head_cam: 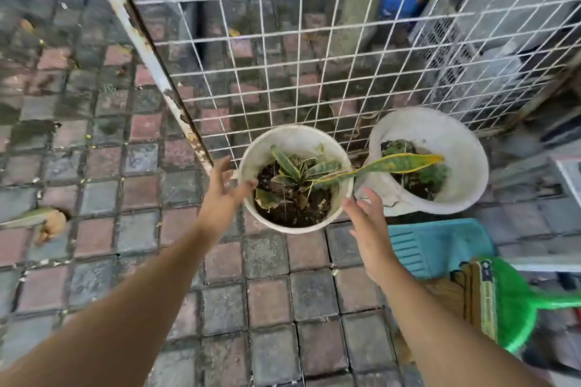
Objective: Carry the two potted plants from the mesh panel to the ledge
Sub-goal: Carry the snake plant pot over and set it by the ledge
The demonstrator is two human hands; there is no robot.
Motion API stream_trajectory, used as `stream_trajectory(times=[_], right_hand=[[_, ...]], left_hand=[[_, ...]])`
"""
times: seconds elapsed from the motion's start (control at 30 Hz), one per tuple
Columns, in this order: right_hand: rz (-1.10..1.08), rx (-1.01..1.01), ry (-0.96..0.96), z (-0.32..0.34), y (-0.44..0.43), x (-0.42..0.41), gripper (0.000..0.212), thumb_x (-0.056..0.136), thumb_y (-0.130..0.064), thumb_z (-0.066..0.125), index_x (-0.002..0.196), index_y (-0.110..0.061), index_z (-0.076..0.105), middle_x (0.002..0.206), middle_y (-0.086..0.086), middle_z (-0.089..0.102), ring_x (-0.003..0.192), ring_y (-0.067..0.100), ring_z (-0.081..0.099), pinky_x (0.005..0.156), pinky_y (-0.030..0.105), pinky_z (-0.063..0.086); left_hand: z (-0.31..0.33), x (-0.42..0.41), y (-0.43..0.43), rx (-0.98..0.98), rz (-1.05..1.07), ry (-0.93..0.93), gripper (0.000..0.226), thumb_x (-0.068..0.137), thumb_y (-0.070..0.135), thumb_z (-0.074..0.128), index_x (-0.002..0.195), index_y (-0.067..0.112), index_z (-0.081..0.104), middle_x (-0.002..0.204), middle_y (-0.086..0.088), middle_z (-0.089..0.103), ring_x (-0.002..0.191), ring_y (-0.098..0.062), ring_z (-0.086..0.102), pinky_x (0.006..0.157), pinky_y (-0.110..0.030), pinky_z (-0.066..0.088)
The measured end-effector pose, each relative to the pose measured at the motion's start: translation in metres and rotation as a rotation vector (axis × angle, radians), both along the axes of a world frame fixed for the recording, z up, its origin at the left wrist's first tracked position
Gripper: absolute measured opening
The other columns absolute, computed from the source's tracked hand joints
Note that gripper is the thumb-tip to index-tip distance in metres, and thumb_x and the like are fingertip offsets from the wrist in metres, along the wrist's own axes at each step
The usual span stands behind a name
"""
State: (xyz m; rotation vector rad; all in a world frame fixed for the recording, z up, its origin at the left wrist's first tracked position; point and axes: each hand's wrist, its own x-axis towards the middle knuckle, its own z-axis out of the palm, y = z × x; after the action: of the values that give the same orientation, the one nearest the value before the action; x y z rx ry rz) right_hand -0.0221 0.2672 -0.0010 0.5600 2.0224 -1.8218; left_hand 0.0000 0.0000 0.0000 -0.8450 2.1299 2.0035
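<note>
Two white potted plants stand on the brick paving against the white mesh panel point(314, 50). The left pot point(341, 198) holds dark soil and a striped green plant with one long yellow-edged leaf point(405, 163) reaching over the right pot point(465, 173), which holds soil and a little greenery. My left hand point(224, 188) is at the left pot's left rim, fingers spread, thumb touching the rim. On the pot's other side, my right hand point(367, 223) hovers just beside the rim with fingers apart. Neither hand grips the pot.
The panel's rusty white frame post point(147, 50) slants down to the left pot. A teal plastic stool point(440, 245) and a green dustpan with a broom point(509, 305) lie at the right. A grey crate point(456, 50) sits behind the mesh. Wet brick paving point(94, 198) stretches left.
</note>
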Motion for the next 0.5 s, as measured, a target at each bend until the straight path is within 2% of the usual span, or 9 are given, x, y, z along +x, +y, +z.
stream_trajectory(times=[0.07,0.13,0.17,0.23,0.27,0.33,0.37,0.43,0.5], right_hand=[[-0.009,-0.053,0.027,-0.013,-0.001,-0.006,0.063,0.098,-0.032,0.069,0.153,-0.026,0.04,0.16,0.005,0.046,0.144,0.021,0.047,0.113,0.046,0.039],[-0.011,-0.144,-0.007,-0.024,-0.003,-0.01,0.07,0.086,-0.037,0.073,0.15,-0.032,0.044,0.155,-0.004,0.051,0.13,0.008,0.054,0.101,0.038,0.039],[-0.011,-0.175,-0.03,-0.033,-0.003,-0.01,0.069,0.081,-0.041,0.07,0.147,-0.04,0.047,0.152,-0.01,0.055,0.124,0.002,0.055,0.1,0.039,0.037],[-0.005,-0.236,-0.06,-0.052,-0.003,-0.01,0.05,0.081,-0.045,0.067,0.128,-0.059,0.057,0.136,-0.024,0.064,0.121,0.001,0.056,0.105,0.045,0.035],[-0.011,-0.29,-0.061,-0.061,-0.002,-0.009,0.038,0.085,-0.046,0.065,0.116,-0.066,0.062,0.125,-0.028,0.07,0.12,0.003,0.058,0.108,0.047,0.035],[-0.028,-0.365,-0.041,-0.077,0.0,-0.01,0.026,0.086,-0.052,0.066,0.104,-0.07,0.068,0.114,-0.03,0.075,0.12,0.005,0.061,0.109,0.048,0.039],[-0.034,-0.386,-0.031,-0.081,-0.001,-0.01,0.028,0.08,-0.057,0.069,0.105,-0.069,0.069,0.114,-0.03,0.076,0.12,0.005,0.063,0.108,0.048,0.04],[-0.049,-0.402,-0.013,-0.086,-0.003,-0.011,0.052,0.065,-0.069,0.079,0.115,-0.064,0.068,0.119,-0.026,0.076,0.116,0.006,0.068,0.106,0.05,0.042],[-0.057,-0.416,-0.008,-0.09,-0.005,-0.013,0.099,0.045,-0.08,0.085,0.136,-0.049,0.061,0.126,-0.017,0.074,0.112,0.007,0.071,0.112,0.057,0.038]], left_hand=[[-0.009,-0.002,0.006,0.076,0.006,0.018,0.062,0.1,0.032,0.063,0.154,0.038,0.035,0.141,0.007,0.06,0.099,0.002,0.073,0.088,-0.036,0.058],[-0.017,0.001,0.013,0.187,0.034,0.013,0.058,0.092,0.049,0.057,0.148,0.044,0.045,0.134,0.01,0.069,0.107,-0.004,0.073,0.079,-0.037,0.061],[-0.021,0.002,0.016,0.219,0.06,0.008,0.057,0.088,0.058,0.055,0.143,0.048,0.051,0.13,0.013,0.072,0.113,-0.01,0.071,0.077,-0.037,0.061],[-0.031,0.007,0.02,0.249,0.078,0.026,0.054,0.085,0.066,0.049,0.136,0.05,0.061,0.131,0.009,0.076,0.121,-0.02,0.068,0.087,-0.042,0.057],[-0.036,0.008,0.023,0.271,0.101,0.039,0.058,0.087,0.065,0.046,0.139,0.045,0.062,0.137,0.002,0.073,0.126,-0.025,0.065,0.096,-0.047,0.054],[-0.051,0.012,0.025,0.311,0.154,-0.01,0.072,0.088,0.064,0.043,0.15,0.03,0.057,0.147,-0.007,0.067,0.14,-0.032,0.058,0.112,-0.055,0.047],[-0.058,0.013,0.026,0.314,0.154,-0.024,0.079,0.086,0.067,0.043,0.153,0.027,0.054,0.15,-0.009,0.065,0.143,-0.035,0.055,0.114,-0.056,0.046],[-0.064,0.015,0.03,0.304,0.124,-0.017,0.094,0.077,0.075,0.048,0.158,0.028,0.047,0.154,-0.008,0.062,0.144,-0.033,0.055,0.116,-0.059,0.045],[-0.067,0.015,0.035,0.299,0.108,-0.004,0.103,0.068,0.075,0.054,0.16,0.03,0.043,0.155,-0.007,0.061,0.144,-0.031,0.055,0.118,-0.065,0.043]])
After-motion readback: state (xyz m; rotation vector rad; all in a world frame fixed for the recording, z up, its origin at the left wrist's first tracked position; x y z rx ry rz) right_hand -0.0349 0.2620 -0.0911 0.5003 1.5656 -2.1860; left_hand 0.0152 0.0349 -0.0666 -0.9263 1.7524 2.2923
